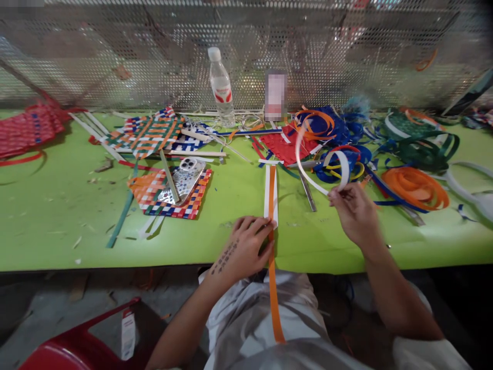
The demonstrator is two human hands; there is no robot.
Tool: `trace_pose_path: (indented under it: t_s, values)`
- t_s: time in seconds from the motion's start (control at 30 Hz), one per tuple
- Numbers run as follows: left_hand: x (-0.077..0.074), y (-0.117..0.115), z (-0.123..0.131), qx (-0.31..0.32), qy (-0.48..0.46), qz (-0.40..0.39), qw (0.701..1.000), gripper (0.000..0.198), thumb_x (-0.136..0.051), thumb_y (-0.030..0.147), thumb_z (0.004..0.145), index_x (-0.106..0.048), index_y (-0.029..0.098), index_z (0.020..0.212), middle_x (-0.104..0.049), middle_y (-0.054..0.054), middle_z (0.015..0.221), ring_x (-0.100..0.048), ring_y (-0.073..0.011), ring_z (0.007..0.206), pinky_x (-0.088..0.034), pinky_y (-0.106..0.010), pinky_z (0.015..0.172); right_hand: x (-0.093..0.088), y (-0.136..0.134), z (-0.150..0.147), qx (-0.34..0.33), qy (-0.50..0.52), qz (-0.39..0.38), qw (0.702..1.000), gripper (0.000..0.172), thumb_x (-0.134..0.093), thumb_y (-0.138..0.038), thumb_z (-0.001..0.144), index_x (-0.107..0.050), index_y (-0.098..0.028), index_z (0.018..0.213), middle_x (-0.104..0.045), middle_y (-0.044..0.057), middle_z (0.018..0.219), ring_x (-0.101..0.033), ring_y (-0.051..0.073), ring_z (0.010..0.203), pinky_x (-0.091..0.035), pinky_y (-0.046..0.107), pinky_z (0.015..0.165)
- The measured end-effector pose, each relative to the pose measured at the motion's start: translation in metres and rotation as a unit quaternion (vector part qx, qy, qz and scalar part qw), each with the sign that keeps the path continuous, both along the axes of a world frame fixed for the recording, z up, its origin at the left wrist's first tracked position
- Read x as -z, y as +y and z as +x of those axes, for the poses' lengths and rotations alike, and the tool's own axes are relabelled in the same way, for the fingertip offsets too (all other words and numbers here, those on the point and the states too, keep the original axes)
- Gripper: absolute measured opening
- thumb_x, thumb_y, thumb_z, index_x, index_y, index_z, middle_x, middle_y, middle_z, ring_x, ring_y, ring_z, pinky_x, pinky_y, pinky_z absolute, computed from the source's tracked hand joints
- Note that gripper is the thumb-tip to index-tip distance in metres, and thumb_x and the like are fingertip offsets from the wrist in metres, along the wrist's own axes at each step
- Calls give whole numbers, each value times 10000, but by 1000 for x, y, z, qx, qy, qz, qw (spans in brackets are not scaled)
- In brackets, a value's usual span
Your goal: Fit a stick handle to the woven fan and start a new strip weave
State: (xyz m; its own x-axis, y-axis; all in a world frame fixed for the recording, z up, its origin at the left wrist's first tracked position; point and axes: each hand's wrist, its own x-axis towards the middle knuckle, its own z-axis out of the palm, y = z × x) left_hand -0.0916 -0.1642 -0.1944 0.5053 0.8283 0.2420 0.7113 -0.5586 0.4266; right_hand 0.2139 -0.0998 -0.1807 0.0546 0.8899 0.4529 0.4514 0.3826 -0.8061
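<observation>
My left hand (246,246) rests near the table's front edge with its fingers pressed down on an orange strip (272,205) and a white strip (266,195) lying side by side. The orange strip runs off the edge and hangs over my lap. My right hand (354,208) is raised to the right and pinches the end of a long white strip (304,159), which curls up and back in an arc toward the pile of strips.
On the green table (57,226): a woven checkered mat (154,192) with a phone (183,180) on it, another woven mat (148,131), a water bottle (221,87), coils of orange strips (416,187), blue strips (331,126), green strips (419,139). A mesh wall stands behind. A red stool (77,344) is at lower left.
</observation>
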Motion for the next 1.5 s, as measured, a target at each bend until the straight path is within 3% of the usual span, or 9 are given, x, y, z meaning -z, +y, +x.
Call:
trace_pose_path:
  t_s: [0.17, 0.37, 0.63, 0.8, 0.9, 1.17, 1.37, 1.5]
  values:
    - [0, 0, 0, -1, 6, 3, 1000, 411, -612, 285, 1031, -670, 197, 1429, -722, -95, 1404, -621, -310, 1244, -487, -521, 1084, -6, 33, -19, -65, -5, -50, 997, 304, -869, -478, 902, -678, -244, 942, -722, 22, 843, -723, 198, 760, -633, 343, 703]
    - [0, 0, 1, -2, 8, 2, 1000, 407, -626, 285, 1020, -677, 217, 1419, -722, -90, 1402, -622, -317, 1244, -493, -520, 1080, 5, 60, -47, -125, 40, -112, 985, 389, -890, -547, 831, -692, -221, 903, -739, 39, 871, -746, 225, 826, -659, 408, 801]
    - [-1, 0, 1, -3, 16, -1, 1000, 420, -622, 292, 1028, -669, 202, 1435, -717, -95, 1404, -613, -318, 1237, -489, -521, 1082, 18, 60, -68, -176, -56, -155, 971, 397, -832, -581, 866, -737, -199, 812, -765, 47, 803, -681, 215, 744, -550, 375, 696]
    - [-1, 0, 1, -4, 11, -2, 1000, 412, -625, 285, 1027, -677, 236, 1434, -713, -90, 1415, -613, -319, 1244, -485, -524, 1088, 22, 64, -66, -181, -35, -130, 974, 424, -840, -631, 840, -792, -210, 831, -763, 62, 841, -673, 212, 759, -541, 362, 699]
    - [-1, 0, 1, -3, 7, -4, 1000, 420, -631, 279, 1022, -674, 238, 1437, -717, -90, 1402, -613, -321, 1246, -489, -527, 1085, 21, 68, -66, -174, -37, -88, 980, 445, -845, -653, 837, -780, -213, 815, -736, 72, 872, -654, 209, 774, -535, 359, 688]
    - [0, 0, 1, -2, 10, -2, 1000, 429, -620, 287, 1026, -667, 198, 1443, -712, -90, 1416, -610, -321, 1245, -491, -523, 1093, 19, 74, -65, -173, -60, -85, 979, 456, -828, -663, 863, -795, -212, 804, -719, 53, 810, -597, 177, 686, -485, 347, 622]
    - [-1, 0, 1, -1, 8, -6, 1000, 417, -612, 288, 1032, -667, 218, 1440, -715, -83, 1416, -614, -315, 1245, -489, -523, 1089, 17, 77, -69, -190, 11, -133, 973, 426, -846, -621, 840, -756, -207, 876, -738, 43, 823, -631, 179, 703, -530, 339, 645]
    - [0, 0, 1, -1, 10, 1, 1000, 425, -611, 292, 1031, -666, 192, 1440, -715, -89, 1417, -613, -316, 1233, -488, -521, 1087, 8, 75, -74, -191, -9, -154, 969, 442, -841, -624, 853, -696, -207, 821, -685, 30, 767, -599, 165, 658, -495, 324, 605]
